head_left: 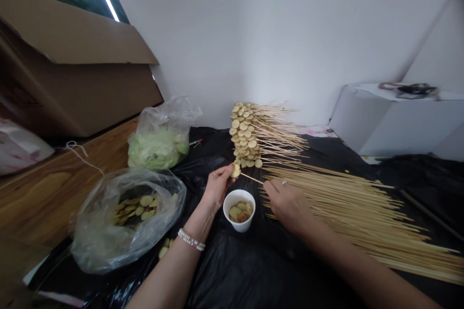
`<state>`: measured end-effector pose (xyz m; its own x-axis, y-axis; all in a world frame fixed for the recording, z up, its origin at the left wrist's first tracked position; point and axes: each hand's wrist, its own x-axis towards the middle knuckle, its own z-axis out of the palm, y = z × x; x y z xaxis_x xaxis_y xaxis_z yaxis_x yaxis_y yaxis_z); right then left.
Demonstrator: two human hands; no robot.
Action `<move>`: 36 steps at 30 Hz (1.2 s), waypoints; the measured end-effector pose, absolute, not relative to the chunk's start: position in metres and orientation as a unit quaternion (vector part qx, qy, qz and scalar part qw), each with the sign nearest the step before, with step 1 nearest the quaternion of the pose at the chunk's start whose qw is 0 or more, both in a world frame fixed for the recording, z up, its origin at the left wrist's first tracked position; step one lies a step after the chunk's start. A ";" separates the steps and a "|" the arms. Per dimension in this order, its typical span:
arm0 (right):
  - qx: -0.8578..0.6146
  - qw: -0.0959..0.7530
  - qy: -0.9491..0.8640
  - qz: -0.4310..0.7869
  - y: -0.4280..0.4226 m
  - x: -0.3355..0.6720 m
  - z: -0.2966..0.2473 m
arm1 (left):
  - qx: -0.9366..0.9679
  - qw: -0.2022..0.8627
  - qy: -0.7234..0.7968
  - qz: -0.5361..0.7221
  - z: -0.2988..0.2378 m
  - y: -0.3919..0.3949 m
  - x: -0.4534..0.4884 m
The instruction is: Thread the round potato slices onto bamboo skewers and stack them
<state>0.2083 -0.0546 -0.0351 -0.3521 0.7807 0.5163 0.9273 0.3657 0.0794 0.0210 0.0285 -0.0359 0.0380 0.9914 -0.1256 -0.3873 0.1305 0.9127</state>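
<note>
"Head view, nearest you first: left of the white cup (pixel 239 210) and closer to you lay a clear bag of slices (pixel 126 217), and the cup itself held a few more."

"Just past the cup's left rim, your left hand (pixel 217 186) was curled, thumb and fingertips pinched on one slice (pixel 236 171)."

"Your right hand (pixel 288 203), right of the cup, was closed loosely, its fingertips nipping a bamboo skewer (pixel 252 178). The skewer's point met that slice above the cup's far rim."

"I judged the slice light, thin and probably a little slick. It looked apt to crack if you squeezed hard or pushed off-centre. You'd have done best with a gentle pinch near its rim, leaving the middle free."

"The skewer looked stiff along its length but whippy sideways, and sharp. A grip close behind the point would have steadied it."

"Farther right of the cup, the loose skewers (pixel 362 212) fanned away across the black sheet (pixel 235 270)."

"Beyond the cup stood the stack of loaded skewers (pixel 250 133). Beyond and left of the cup was a bag of something green (pixel 159 142), and farthest left the cardboard box (pixel 72 72)."
</note>
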 end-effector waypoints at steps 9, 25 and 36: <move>-0.605 0.132 -0.782 -0.071 -0.056 0.203 -0.032 | 0.364 0.634 0.412 0.544 -0.039 0.029 0.022; -0.593 0.186 -0.782 -0.046 -0.052 0.205 -0.037 | 0.388 0.646 0.388 0.531 -0.041 0.028 0.022; -0.585 0.216 -0.781 -0.031 -0.052 0.202 -0.040 | 0.394 0.652 0.388 0.518 -0.040 0.025 0.024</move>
